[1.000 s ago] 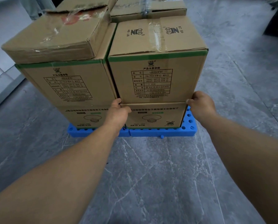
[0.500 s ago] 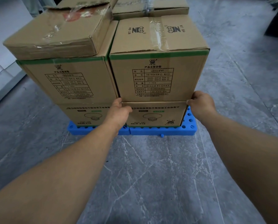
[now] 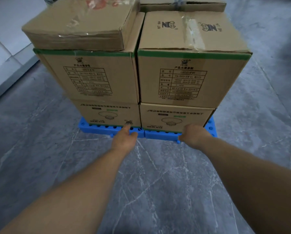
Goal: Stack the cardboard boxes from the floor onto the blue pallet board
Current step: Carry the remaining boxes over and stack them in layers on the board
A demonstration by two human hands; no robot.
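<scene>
Boxes (image 3: 183, 76) sit stacked on the blue pallet board (image 3: 158, 134). Left hand (image 3: 124, 139) and right hand (image 3: 194, 135) hang loose, empty, at its front edge. I'd square the bottom row flush before adding more.

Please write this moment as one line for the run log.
stage: boxes stacked | left hand: open, low by blue pallet board | right hand: open, at lower right box | held: nothing

Looks like a storeroom or warehouse corner: printed cardboard cartons (image 3: 178, 78) stacked on a blue pallet board (image 3: 160, 135), grey marbled floor tiles (image 3: 158, 183) (pale wall panels (image 3: 4, 36) at left).
</scene>
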